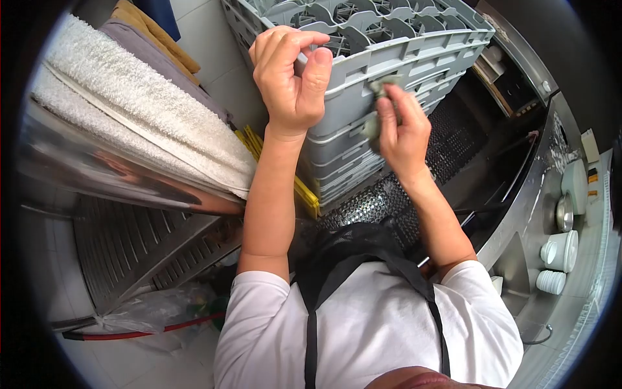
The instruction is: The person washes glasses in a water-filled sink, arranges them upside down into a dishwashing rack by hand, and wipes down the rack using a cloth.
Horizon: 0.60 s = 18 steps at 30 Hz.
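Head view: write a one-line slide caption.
Left hand at the corner of stacked grey racks, right hand holding a greenish cloth by their side.

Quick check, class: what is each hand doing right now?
Left hand: open, loosely curled by the top grey rack; contact unclear.
Right hand: closed on a greenish cloth, at the racks' side.

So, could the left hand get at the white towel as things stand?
Probably yes: the left hand, at the corner of the stacked grey racks, seems to hold nothing, and nothing visible blocks its way to the white towel.
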Each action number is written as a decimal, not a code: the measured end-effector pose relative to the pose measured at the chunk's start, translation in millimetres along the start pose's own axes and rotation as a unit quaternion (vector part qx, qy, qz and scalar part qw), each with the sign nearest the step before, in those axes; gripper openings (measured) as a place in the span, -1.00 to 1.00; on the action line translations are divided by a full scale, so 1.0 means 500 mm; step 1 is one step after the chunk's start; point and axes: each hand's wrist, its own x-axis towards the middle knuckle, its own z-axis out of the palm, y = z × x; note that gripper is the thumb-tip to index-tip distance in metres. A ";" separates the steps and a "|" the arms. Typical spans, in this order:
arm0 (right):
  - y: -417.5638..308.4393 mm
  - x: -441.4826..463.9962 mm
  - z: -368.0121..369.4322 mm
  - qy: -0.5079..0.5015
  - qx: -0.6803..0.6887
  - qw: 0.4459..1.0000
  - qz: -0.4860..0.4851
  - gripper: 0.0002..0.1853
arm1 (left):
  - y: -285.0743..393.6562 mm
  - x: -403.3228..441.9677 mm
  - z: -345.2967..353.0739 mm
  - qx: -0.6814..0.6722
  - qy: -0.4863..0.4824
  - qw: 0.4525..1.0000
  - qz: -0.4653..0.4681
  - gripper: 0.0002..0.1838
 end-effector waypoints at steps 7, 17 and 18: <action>0.047 0.020 -0.031 0.005 -0.139 0.988 -0.061 -0.83 | 0.000 -0.002 0.003 -0.010 0.002 1.000 -0.007 -0.77; 0.040 0.020 -0.014 0.029 -0.049 0.998 -0.025 -0.85 | 0.011 -0.001 0.001 0.000 -0.002 1.000 -0.019 -0.73; 0.021 0.013 -0.001 0.034 -0.022 0.999 0.000 -0.86 | 0.011 0.000 0.002 -0.001 0.001 1.000 -0.021 -0.73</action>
